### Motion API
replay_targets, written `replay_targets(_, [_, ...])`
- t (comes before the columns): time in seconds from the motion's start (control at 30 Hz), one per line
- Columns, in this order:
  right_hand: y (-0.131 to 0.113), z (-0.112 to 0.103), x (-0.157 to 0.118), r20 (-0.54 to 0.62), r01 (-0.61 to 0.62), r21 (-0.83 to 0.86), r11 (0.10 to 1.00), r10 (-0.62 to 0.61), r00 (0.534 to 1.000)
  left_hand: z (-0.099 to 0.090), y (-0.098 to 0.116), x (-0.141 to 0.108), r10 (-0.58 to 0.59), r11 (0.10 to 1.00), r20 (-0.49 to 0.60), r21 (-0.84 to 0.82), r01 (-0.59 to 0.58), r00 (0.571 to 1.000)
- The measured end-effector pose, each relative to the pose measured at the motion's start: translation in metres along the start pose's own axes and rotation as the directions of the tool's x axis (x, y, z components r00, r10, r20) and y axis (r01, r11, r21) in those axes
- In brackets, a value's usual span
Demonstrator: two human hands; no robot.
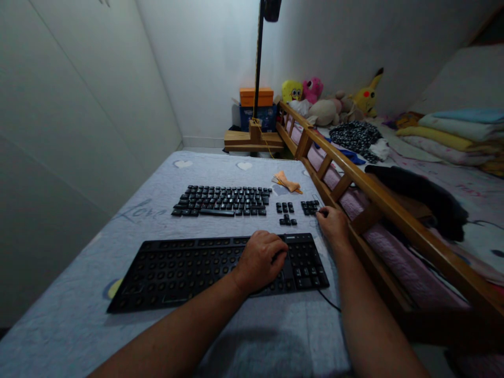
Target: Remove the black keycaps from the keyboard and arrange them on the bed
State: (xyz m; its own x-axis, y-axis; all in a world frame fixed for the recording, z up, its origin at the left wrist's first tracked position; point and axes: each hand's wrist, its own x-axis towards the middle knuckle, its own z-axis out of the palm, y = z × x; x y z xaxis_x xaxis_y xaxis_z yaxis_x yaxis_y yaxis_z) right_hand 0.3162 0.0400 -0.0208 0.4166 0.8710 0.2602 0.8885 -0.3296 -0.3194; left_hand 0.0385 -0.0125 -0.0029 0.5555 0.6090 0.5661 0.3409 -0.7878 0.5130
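Note:
A black keyboard [189,262] lies on the bed sheet in front of me, with most of its keycaps off and round switch spots showing. Several keycaps [305,273] still sit in the lower number pad. My left hand [264,261] rests on the keyboard left of the number pad, fingers curled; what they grip is hidden. At the right edge of the sheet, my right hand [334,224] pinches a small dark keycap [324,212] beside a group of loose number keycaps [309,207]. Loose main keycaps [224,200] lie in rows behind the keyboard, with arrow keycaps [287,220] near them.
An orange cloth bow [289,182] lies behind the loose keycaps. A wooden bed rail [346,170] runs close along my right arm. The keyboard's cable [328,300] trails at the front right. Boxes [256,97] and a stand [258,63] are at the far wall.

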Motion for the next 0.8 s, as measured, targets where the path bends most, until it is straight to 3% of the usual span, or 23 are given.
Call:
replay_targets(0.3, [-0.0012, -0.0029, -0.0014, 0.058, -0.054, -0.078, 0.995, 0.058, 0.997, -0.0009, 0.0001, 0.0011, 0.006, 1.000, 0.005, 0.004, -0.006, 1.000])
replay_targets(0.8, [-0.0032, -0.0014, -0.0007, 0.029, -0.057, -0.064, 0.996, 0.059, 0.998, 0.0002, -0.0006, 0.0002, -0.010, 1.000, 0.021, 0.005, 0.010, 1.000])
